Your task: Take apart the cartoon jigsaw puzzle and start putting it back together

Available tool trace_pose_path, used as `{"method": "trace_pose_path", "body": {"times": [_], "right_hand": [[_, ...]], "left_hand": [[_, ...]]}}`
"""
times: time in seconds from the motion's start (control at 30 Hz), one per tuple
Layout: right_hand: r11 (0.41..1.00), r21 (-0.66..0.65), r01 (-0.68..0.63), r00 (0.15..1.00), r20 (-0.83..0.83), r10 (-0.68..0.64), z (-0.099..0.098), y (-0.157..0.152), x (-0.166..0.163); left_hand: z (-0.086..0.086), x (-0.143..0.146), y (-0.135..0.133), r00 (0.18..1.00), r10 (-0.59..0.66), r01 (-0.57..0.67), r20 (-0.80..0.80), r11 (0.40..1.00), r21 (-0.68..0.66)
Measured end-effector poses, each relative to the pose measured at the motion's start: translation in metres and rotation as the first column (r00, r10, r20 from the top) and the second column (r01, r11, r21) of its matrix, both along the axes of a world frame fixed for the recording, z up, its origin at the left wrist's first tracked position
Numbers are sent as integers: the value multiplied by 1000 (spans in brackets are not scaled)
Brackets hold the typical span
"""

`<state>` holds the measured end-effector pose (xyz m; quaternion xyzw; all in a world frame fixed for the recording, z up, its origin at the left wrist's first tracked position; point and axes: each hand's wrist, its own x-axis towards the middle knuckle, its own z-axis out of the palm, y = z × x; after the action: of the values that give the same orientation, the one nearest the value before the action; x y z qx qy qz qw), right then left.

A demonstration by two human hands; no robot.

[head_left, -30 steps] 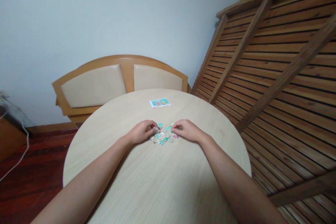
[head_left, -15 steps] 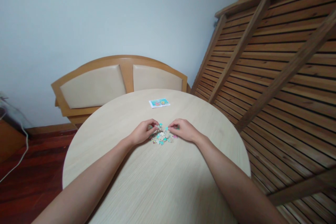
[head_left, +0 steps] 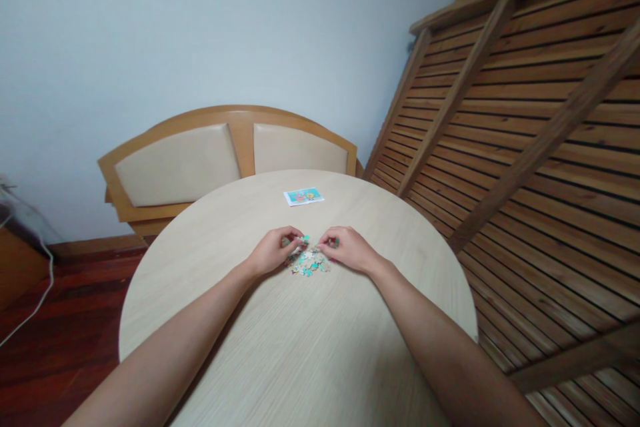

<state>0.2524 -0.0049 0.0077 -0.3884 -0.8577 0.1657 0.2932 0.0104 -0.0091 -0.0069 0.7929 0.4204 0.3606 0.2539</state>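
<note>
A small pile of jigsaw puzzle pieces [head_left: 309,263], some teal and some pale, lies near the middle of the round table. At the pile's left edge, my left hand [head_left: 273,251] is closed in a pinch, with a teal puzzle piece [head_left: 305,239] at its fingertips. Opposite it, my right hand [head_left: 347,249] pinches a small pale piece [head_left: 317,245] between thumb and fingers. The fingers partly cover both pieces. Beyond the hands lies a picture card [head_left: 305,197] showing cartoon figures on teal.
The pale round table [head_left: 280,347] carries the pile and the card. Behind it stands a wooden headboard [head_left: 245,140] with cream panels against the wall. A slatted wooden frame [head_left: 500,147] leans on the right. A white cable [head_left: 50,273] runs down at the left.
My right hand has shifted very slightly left, and the piece at its fingertips now looks pale instead of teal. My left hand and the card have hardly moved.
</note>
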Motion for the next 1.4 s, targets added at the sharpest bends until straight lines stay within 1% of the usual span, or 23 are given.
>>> {"method": "trace_pose_path", "body": {"times": [0.1,0.17,0.27,0.37,0.5,0.67,0.77,0.83,0.9,0.97,1.07,1.27,1.4], "right_hand": [[997,73,13,997,70,-19,2,3,8],[994,105,19,994,109,-30,2,5,12],[992,123,7,986,166,-27,3,4,14],[994,110,-27,978,210,3,4,1,14],[994,90,-69,971,233,46,4,-1,14],[993,76,-85,970,234,65,4,0,13],[995,51,-88,976,202,76,3,-1,11],[995,24,-98,982,164,93,3,-2,9],[993,-9,-117,985,130,117,3,-4,6],[990,-36,-139,983,114,142,3,-5,4],[986,-45,-163,979,117,167,1,-6,2],[987,-23,-162,979,121,163,0,-4,3],[993,-6,-114,987,111,114,1,-2,4]], "left_hand": [[-3,-12,7,980,132,-121,-146,989,82],[-6,-19,12,957,201,-181,-210,977,112],[-11,-27,17,934,225,-209,-278,974,89],[-13,-30,20,924,193,-168,-330,981,100],[-11,-29,19,912,161,-114,-376,983,145],[-7,-29,16,887,205,-131,-413,971,199],[-4,-27,13,891,214,-137,-400,968,212],[-2,-22,9,909,187,-109,-371,969,223],[0,-17,6,925,129,-46,-359,972,230],[0,-12,3,924,74,16,-375,973,230],[-2,-8,2,913,33,71,-407,969,236],[-2,-10,3,904,8,96,-427,971,221],[-2,-10,4,906,-7,103,-424,974,203]]}}
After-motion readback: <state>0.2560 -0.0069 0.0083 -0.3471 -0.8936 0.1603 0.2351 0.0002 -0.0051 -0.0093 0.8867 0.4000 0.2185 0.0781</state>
